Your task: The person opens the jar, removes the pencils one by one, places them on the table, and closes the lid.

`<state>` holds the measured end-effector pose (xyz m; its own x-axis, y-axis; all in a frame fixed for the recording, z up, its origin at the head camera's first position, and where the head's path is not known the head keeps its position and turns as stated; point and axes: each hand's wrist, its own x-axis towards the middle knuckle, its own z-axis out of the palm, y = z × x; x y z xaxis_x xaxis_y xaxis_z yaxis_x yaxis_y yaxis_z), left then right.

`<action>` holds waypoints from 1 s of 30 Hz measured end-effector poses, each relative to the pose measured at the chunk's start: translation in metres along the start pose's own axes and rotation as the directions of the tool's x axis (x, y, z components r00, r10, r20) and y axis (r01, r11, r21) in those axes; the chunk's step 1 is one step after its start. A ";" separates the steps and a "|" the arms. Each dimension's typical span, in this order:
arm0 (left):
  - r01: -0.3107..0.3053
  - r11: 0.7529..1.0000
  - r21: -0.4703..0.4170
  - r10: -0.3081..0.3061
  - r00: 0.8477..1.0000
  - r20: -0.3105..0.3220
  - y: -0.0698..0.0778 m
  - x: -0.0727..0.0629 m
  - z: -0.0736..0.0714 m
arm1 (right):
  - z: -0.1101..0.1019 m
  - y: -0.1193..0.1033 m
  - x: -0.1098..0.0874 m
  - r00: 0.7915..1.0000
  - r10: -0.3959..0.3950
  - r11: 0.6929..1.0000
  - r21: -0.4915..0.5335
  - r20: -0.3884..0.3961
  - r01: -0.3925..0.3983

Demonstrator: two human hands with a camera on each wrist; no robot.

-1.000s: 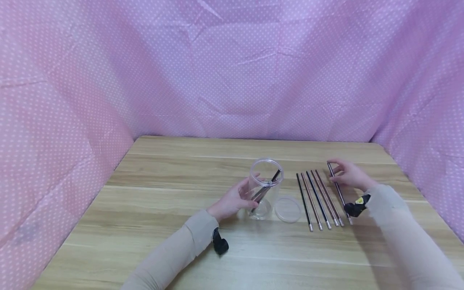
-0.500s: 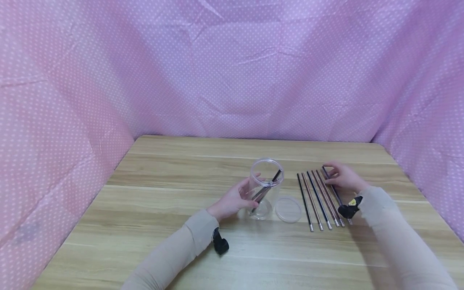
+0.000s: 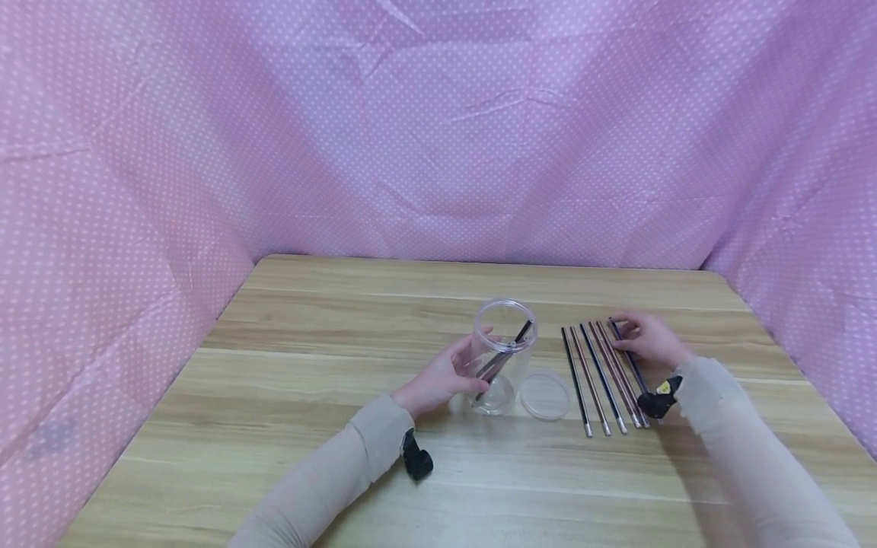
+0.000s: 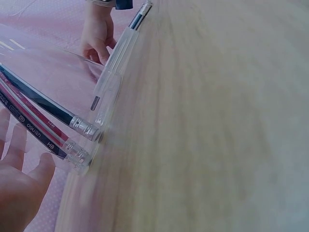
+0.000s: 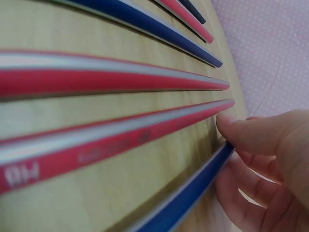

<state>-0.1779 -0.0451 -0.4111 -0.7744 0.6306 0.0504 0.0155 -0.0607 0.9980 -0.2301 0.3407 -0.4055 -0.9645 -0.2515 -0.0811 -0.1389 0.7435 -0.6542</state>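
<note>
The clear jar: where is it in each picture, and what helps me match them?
Head: the clear jar stands just right of and below centre, held by the left hand.
Left wrist: the clear jar takes up much of the left side, pencils inside.
Right wrist: not in it.
Shared landmark: the right hand, at right in head, upper left in left wrist, lower right in right wrist.
</note>
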 end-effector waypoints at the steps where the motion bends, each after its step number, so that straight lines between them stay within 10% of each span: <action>1: 0.000 1.000 0.001 0.000 1.000 -0.001 0.000 0.000 0.000 | 0.000 0.000 0.000 1.000 0.001 1.000 0.001 0.002 -0.001; 30: -0.016 1.000 0.009 0.016 1.000 0.016 -0.002 0.000 -0.002 | 0.000 -0.007 -0.003 1.000 0.011 1.000 -0.019 0.013 -0.011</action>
<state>-0.1789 -0.0466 -0.4128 -0.7639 0.6419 0.0671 0.0340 -0.0639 0.9974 -0.2267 0.3366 -0.4008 -0.9629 -0.2513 -0.0986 -0.1323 0.7577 -0.6391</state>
